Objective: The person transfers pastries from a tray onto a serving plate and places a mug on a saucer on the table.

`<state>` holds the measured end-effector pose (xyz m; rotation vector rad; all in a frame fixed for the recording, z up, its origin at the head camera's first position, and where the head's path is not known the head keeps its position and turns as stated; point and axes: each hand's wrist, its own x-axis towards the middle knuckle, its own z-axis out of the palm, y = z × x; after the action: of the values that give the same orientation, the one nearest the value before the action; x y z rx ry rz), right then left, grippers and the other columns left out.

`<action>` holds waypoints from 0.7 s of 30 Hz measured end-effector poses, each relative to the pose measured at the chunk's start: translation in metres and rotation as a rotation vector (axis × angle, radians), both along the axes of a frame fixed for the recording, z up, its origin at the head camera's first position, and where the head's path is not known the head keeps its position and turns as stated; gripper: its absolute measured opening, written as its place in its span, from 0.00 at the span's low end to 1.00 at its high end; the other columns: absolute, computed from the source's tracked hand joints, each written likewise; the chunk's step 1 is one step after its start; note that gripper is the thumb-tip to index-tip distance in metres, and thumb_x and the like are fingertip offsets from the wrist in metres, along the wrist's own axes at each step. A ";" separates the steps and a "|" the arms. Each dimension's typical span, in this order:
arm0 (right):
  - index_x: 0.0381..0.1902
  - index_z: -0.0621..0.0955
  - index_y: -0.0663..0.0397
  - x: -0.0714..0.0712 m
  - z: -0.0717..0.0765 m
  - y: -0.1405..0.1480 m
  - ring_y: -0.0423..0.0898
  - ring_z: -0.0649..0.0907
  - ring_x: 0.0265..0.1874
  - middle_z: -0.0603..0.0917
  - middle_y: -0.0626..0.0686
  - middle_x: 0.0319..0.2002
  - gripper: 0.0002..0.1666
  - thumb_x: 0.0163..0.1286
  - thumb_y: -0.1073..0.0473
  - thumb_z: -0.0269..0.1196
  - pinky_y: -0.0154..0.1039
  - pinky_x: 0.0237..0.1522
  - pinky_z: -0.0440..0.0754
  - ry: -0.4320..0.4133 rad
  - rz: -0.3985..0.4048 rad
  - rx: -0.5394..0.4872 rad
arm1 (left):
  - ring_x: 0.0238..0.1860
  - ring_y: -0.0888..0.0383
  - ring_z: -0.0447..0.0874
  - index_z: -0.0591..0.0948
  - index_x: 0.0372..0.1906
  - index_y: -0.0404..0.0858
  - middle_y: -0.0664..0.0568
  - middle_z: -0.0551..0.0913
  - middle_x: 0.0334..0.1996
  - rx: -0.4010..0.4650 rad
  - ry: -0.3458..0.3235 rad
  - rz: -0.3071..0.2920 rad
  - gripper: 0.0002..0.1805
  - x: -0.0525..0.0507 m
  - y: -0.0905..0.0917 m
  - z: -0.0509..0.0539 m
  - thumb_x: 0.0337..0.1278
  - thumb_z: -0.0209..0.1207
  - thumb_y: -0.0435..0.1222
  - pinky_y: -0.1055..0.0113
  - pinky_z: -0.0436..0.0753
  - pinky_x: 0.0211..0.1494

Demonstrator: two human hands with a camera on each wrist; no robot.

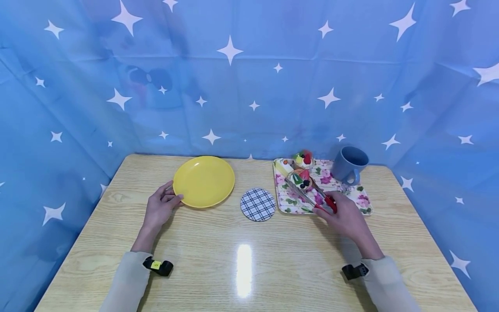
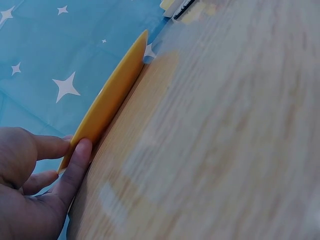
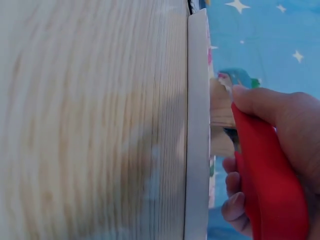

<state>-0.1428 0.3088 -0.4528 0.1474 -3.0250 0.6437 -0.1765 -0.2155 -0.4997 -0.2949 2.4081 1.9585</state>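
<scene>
My left hand [image 1: 160,209] pinches the near-left rim of a round yellow plate [image 1: 204,182]; in the left wrist view the thumb and fingers lie at the edge of the plate [image 2: 111,97]. My right hand [image 1: 345,216] grips metal tongs by their red handles [image 3: 267,185]. The arms of the tongs [image 1: 306,198] reach over a flowered tray [image 1: 286,203], their tips on either side of a fruit-topped tart [image 1: 298,180]. Whether the tips touch the tart cannot be made out. Beside it lie a pale cake slice [image 1: 283,167] and another fruit-topped pastry [image 1: 303,159].
A blue mug [image 1: 347,167] stands on the tray's back right corner, handle toward me. Between plate and tray lies a round checked coaster [image 1: 258,204]. Behind the wooden table [image 1: 202,260] hangs a blue cloth [image 1: 253,78] with white stars.
</scene>
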 end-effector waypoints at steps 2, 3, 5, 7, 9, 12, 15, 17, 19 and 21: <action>0.60 0.76 0.62 -0.001 0.001 0.000 0.49 0.74 0.30 0.81 0.58 0.36 0.38 0.66 0.39 0.71 0.34 0.24 0.68 -0.005 0.004 -0.007 | 0.40 0.72 0.83 0.60 0.80 0.41 0.40 0.75 0.58 0.003 -0.005 0.004 0.38 0.000 0.000 0.000 0.71 0.62 0.32 0.73 0.93 0.49; 0.59 0.76 0.62 -0.001 0.001 0.000 0.48 0.73 0.29 0.80 0.57 0.35 0.37 0.66 0.39 0.71 0.34 0.23 0.67 -0.006 0.005 -0.009 | 0.41 0.72 0.83 0.60 0.80 0.41 0.40 0.75 0.59 0.004 -0.008 0.003 0.38 -0.001 0.000 0.000 0.71 0.62 0.32 0.73 0.93 0.49; 0.57 0.77 0.61 -0.002 0.000 0.001 0.48 0.72 0.27 0.79 0.56 0.32 0.36 0.66 0.39 0.71 0.34 0.22 0.67 -0.005 0.005 -0.008 | 0.41 0.71 0.83 0.60 0.81 0.41 0.39 0.75 0.59 0.006 -0.005 -0.001 0.38 -0.001 0.000 0.001 0.71 0.61 0.32 0.72 0.93 0.50; 0.57 0.77 0.61 -0.002 0.000 0.001 0.47 0.72 0.26 0.79 0.56 0.31 0.35 0.67 0.39 0.71 0.33 0.21 0.66 0.007 0.005 -0.003 | 0.41 0.71 0.83 0.60 0.81 0.41 0.39 0.75 0.59 0.012 -0.005 -0.004 0.38 -0.002 0.000 0.001 0.71 0.61 0.32 0.72 0.93 0.50; 0.56 0.77 0.61 -0.001 -0.001 0.001 0.47 0.72 0.26 0.79 0.55 0.31 0.34 0.67 0.40 0.71 0.33 0.20 0.66 0.020 0.006 -0.001 | 0.41 0.71 0.83 0.60 0.81 0.41 0.39 0.75 0.59 0.012 -0.002 -0.007 0.38 -0.002 0.000 0.001 0.71 0.61 0.32 0.72 0.93 0.51; 0.55 0.78 0.60 -0.001 -0.001 0.000 0.46 0.71 0.25 0.79 0.54 0.29 0.32 0.67 0.41 0.71 0.33 0.20 0.65 0.036 0.008 -0.002 | 0.41 0.70 0.84 0.60 0.81 0.41 0.39 0.75 0.58 0.008 0.002 -0.005 0.38 -0.002 -0.001 0.000 0.71 0.61 0.32 0.72 0.93 0.51; 0.53 0.78 0.59 -0.001 -0.002 0.000 0.46 0.71 0.24 0.77 0.53 0.28 0.31 0.67 0.41 0.71 0.33 0.20 0.64 0.044 0.012 -0.009 | 0.41 0.70 0.84 0.60 0.81 0.41 0.39 0.75 0.58 0.005 0.008 -0.004 0.38 -0.002 -0.001 0.000 0.71 0.62 0.31 0.72 0.93 0.51; 0.52 0.78 0.59 -0.001 -0.002 -0.001 0.46 0.70 0.23 0.76 0.52 0.27 0.29 0.67 0.42 0.71 0.33 0.19 0.64 0.052 0.017 -0.012 | 0.41 0.70 0.84 0.60 0.81 0.41 0.39 0.75 0.57 0.008 0.010 -0.006 0.38 -0.002 -0.002 -0.001 0.71 0.61 0.31 0.72 0.93 0.51; 0.52 0.79 0.59 -0.001 -0.003 -0.001 0.45 0.70 0.22 0.76 0.52 0.26 0.29 0.68 0.42 0.71 0.33 0.19 0.63 0.063 0.023 -0.017 | 0.40 0.70 0.84 0.60 0.81 0.41 0.40 0.75 0.57 0.014 0.010 -0.009 0.38 -0.001 -0.002 0.000 0.71 0.61 0.31 0.72 0.93 0.51; 0.51 0.79 0.59 0.000 -0.004 -0.001 0.45 0.69 0.21 0.75 0.52 0.25 0.28 0.69 0.43 0.70 0.33 0.18 0.63 0.074 0.030 -0.023 | 0.40 0.71 0.84 0.60 0.81 0.41 0.40 0.75 0.57 0.019 0.009 -0.011 0.38 -0.001 -0.002 0.000 0.71 0.61 0.31 0.72 0.92 0.51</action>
<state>-0.1432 0.3079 -0.4569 0.2107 -2.9494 0.6593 -0.1771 -0.2172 -0.4997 -0.2728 2.3894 1.9813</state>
